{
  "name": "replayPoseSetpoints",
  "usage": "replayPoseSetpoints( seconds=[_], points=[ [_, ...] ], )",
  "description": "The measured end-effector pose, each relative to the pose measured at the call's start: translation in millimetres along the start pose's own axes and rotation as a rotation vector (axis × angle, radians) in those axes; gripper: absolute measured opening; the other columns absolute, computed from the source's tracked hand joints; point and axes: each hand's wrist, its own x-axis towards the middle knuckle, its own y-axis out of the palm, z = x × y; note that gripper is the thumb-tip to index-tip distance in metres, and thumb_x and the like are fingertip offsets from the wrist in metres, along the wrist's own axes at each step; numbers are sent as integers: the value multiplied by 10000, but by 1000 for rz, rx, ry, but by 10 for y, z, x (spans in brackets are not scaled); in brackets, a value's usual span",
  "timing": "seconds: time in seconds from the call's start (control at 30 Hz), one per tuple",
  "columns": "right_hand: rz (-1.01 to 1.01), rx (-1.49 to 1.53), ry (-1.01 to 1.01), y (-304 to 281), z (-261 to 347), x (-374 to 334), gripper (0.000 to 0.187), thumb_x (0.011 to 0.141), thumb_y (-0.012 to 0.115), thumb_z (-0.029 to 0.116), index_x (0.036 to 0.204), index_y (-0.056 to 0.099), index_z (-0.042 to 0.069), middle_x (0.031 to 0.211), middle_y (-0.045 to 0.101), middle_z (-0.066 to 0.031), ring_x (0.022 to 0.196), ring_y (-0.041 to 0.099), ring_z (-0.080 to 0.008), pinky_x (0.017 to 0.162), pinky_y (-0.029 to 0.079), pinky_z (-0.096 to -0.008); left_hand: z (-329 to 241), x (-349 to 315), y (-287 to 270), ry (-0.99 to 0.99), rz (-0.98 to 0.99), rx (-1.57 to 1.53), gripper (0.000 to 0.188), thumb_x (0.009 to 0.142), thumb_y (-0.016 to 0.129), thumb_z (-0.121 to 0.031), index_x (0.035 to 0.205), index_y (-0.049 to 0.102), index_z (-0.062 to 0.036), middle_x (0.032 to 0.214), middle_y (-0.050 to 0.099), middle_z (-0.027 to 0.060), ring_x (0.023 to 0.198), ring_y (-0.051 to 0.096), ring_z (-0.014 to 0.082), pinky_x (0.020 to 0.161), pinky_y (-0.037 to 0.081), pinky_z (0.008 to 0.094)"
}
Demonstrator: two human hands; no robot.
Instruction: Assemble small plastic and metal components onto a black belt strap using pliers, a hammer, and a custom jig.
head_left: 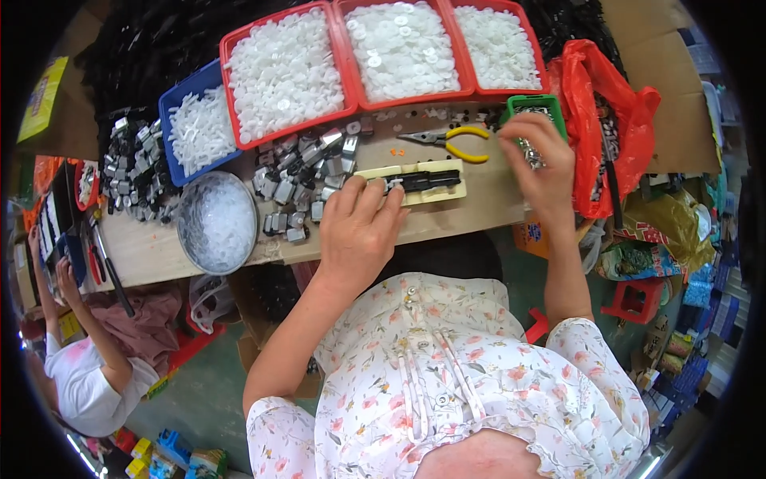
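1. Your left hand [359,227] lies palm down on the wooden table [471,209], its fingers stretched out and loosely spread, with the fingertips [375,188] touching the left end of the cream-coloured flat plastic jig [411,182].
2. A long black plastic part [427,180] lies along the top of that jig, just beyond your left fingertips.
3. Your right hand [538,156] is at the small green plastic bin [536,105], fingers curled around a pinch of small shiny metal pieces [528,152] taken from it.
4. The yellow-handled pliers [451,140] lie on the table between your two hands, just behind the jig and untouched.
5. A heap of small grey metal blocks [299,180] sits just left of your left hand, and a round metal bowl of clear plastic bits [217,222] stands further left.
6. Three red plastic trays of white round discs [399,49] line the far edge, with a blue tray of white pieces [195,124] beside them.
7. A red plastic bag [610,120] hangs open to the right of the green bin.
8. Another person's hands [60,275] work at the far left end of the table.
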Motion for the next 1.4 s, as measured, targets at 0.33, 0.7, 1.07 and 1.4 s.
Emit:
replayPoseSetpoints(
  seconds=[0.33,0.7,1.07,1.4],
  points=[
    [89,-423,117,-365,-638,-133,96,851,672,20,940,664,-16,899,606,-150,829,628,-336,734,486,-404,141,795,-179,-56,-45,-215,123,780,740,-80,870,696,-9,873,635,116,864,582,313,750,480,428],
    [77,-354,149,-374,-755,-120,76,840,664,10,901,645,-29,869,603,-152,818,630,-337,721,484,-411,438,1671,379,24,154,69,138,764,742,-79,885,755,-14,864,662,122,896,569,311,806,481,403],
    [-100,-24,210,-405,-504,-65,104,836,653,-27,937,647,-48,820,642,-88,738,636,-155,674,489,-296,457,1690,346,-42,42,-51,146,834,723,-126,891,754,5,815,715,119,812,624,262,767,493,359],
    [-22,600,179,195,252,189,126,787,673,-61,903,691,-14,863,664,-39,837,610,-104,781,471,-249,6,984,-32,-734,-29,-1125,180,919,687,-98,987,728,63,882,735,80,789,684,124,743,540,253]
  ],
)
